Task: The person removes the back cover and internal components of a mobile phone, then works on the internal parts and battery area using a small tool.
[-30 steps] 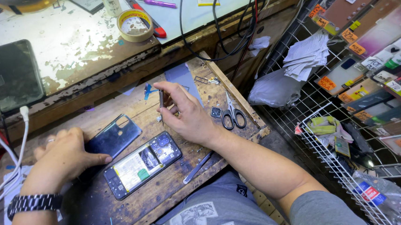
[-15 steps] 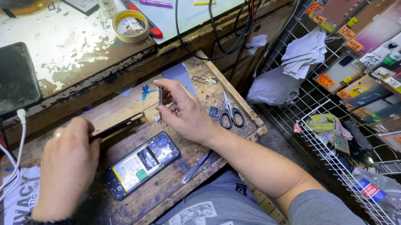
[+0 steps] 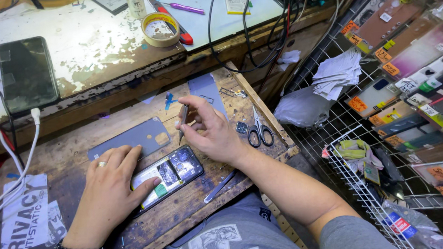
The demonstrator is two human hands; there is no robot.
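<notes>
Here, right fingers (image 3: 196, 122) pinching tweezers (image 3: 183, 120)

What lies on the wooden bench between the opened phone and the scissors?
In the head view, the right hand lies between the opened phone and the scissors.

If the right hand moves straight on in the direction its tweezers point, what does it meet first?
The tweezers in the right hand point down toward the opened phone, so they would probably meet it near its camera end first; depth is unclear.
</notes>
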